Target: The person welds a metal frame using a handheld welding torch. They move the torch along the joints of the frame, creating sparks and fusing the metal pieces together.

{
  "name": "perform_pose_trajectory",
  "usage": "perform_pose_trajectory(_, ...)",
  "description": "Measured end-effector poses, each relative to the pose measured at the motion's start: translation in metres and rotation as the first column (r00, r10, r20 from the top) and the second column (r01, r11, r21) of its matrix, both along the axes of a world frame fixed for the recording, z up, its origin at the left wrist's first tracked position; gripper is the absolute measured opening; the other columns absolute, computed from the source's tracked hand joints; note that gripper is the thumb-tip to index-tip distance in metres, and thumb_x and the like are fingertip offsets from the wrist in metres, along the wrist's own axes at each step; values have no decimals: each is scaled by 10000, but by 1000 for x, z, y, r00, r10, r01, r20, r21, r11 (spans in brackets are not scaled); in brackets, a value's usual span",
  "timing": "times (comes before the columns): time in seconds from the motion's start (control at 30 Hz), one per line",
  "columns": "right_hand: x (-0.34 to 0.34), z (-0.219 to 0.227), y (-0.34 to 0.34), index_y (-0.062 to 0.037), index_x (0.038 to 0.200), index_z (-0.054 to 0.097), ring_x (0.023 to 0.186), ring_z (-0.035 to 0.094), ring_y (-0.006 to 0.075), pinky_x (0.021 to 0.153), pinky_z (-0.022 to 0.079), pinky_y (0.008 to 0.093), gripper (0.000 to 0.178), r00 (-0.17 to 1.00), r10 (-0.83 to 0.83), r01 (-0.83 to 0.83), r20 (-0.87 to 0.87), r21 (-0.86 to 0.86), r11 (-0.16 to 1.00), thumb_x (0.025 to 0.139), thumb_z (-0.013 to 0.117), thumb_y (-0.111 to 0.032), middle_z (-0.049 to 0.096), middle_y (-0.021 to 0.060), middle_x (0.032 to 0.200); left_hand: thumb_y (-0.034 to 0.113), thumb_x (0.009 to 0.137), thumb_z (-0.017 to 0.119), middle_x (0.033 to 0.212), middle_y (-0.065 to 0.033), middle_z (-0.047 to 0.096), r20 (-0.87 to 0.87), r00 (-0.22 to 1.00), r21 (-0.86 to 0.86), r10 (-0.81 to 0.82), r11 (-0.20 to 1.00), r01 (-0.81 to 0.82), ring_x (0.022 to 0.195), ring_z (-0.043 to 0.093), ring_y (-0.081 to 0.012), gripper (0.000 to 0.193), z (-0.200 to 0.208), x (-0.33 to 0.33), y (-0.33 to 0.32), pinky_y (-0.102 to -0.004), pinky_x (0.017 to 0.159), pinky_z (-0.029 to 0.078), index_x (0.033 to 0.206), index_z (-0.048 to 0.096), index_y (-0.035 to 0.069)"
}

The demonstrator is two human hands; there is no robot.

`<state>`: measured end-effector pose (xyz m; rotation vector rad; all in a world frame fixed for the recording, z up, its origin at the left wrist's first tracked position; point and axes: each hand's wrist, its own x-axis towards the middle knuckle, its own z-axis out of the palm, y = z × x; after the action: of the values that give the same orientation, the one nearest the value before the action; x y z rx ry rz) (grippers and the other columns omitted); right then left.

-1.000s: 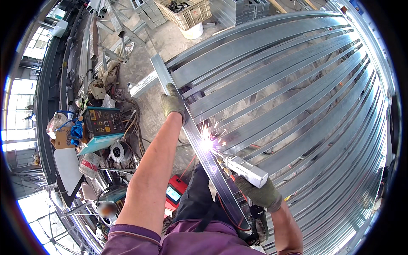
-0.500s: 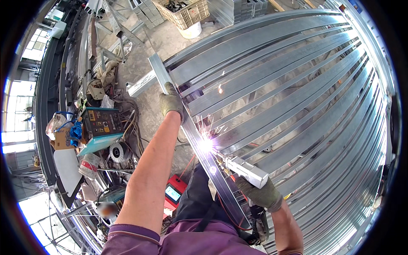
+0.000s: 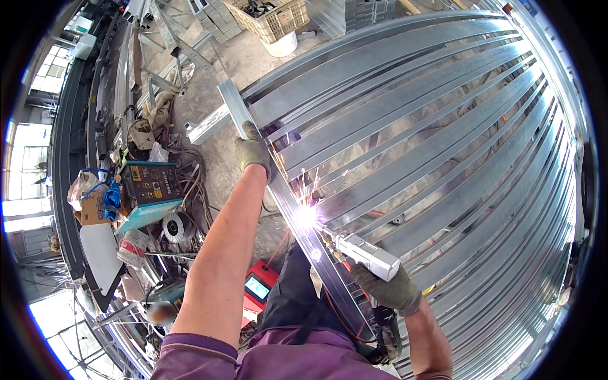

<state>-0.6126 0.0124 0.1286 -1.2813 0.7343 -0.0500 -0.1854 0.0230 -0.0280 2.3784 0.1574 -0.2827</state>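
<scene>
My gloved right hand [image 3: 389, 289] is closed around a silver, box-bodied welding torch [image 3: 368, 254]. The torch tip meets a long steel rail [image 3: 326, 277], where a bright violet-white arc glows and sparks fly upward. Farther up that rail, my gloved left hand [image 3: 254, 152] is wrapped over the metal. Several flat steel slats [image 3: 373, 190] run from the rail toward the far right, with gaps between them. The glare hides the weld spot itself.
To the left stand a teal-and-black welding machine [image 3: 152, 183], a wire spool [image 3: 177, 226] and tangled cables [image 3: 201, 190]. A red box with a lit screen [image 3: 258, 288] sits beside my leg. At the back, a beige crate [image 3: 272, 20] rests on a white bucket [image 3: 281, 45].
The rail and slats appear shifted slightly left in view, along with my left hand. The spark pattern differs; both hands keep their hold, and the torch stays at nearly the same spot.
</scene>
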Motion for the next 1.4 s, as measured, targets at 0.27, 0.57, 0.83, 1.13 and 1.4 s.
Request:
perform_pose_trajectory(0.27, -5, 3, -1, -14, 1339, 722, 1089, 785, 198, 885, 631, 352, 406, 995, 40, -40, -89, -1, 999, 1010, 807, -235, 805, 131, 1203, 742, 1066, 440, 1238, -254, 735, -27, 1000, 11, -9, 1000, 9, 1121, 738, -381, 881, 2, 2, -1, -476, 972, 563, 1398, 629, -52)
perform_pose_trajectory(0.57, -10, -2, 3, -19, 1356, 717, 1094, 778, 175, 903, 623, 336, 417, 998, 17, -15, -69, 22, 1000, 1006, 813, -223, 807, 120, 1213, 753, 1066, 442, 1135, -228, 745, -46, 999, 5, -1, 1000, 1, 939, 763, -358, 861, -15, 16, 5, -455, 814, 611, 1373, 634, -29)
perform_pose_trajectory(0.83, -13, -7, 6, -9, 1370, 706, 1101, 770, 164, 912, 621, 321, 423, 999, -15, 16, -49, 28, 999, 1006, 810, -196, 802, 112, 1230, 745, 1066, 408, 1290, -318, 687, -81, 997, -8, -18, 1000, 18, 1172, 669, -457, 901, -1, 9, -1, -500, 999, 535, 1397, 612, -69)
perform_pose_trajectory(1.13, -15, -3, 6, -10, 1364, 710, 1113, 766, 161, 921, 624, 324, 426, 997, 11, -10, -74, 6, 1000, 1007, 818, -215, 801, 108, 1232, 747, 1066, 438, 1212, -249, 736, -60, 998, 1, -34, 999, 34, 966, 765, -361, 889, 5, 7, -1, -468, 852, 601, 1436, 609, -44)
perform_pose_trajectory(1.4, -18, -7, 7, -15, 1336, 725, 1045, 777, 152, 865, 630, 317, 382, 999, 18, -18, -30, 3, 1000, 1003, 811, -182, 812, 99, 1182, 744, 1061, 416, 1319, -329, 704, -41, 998, 19, -39, 999, 40, 1246, 672, -495, 890, 20, -1, -4, -528, 1065, 523, 1344, 638, -70)
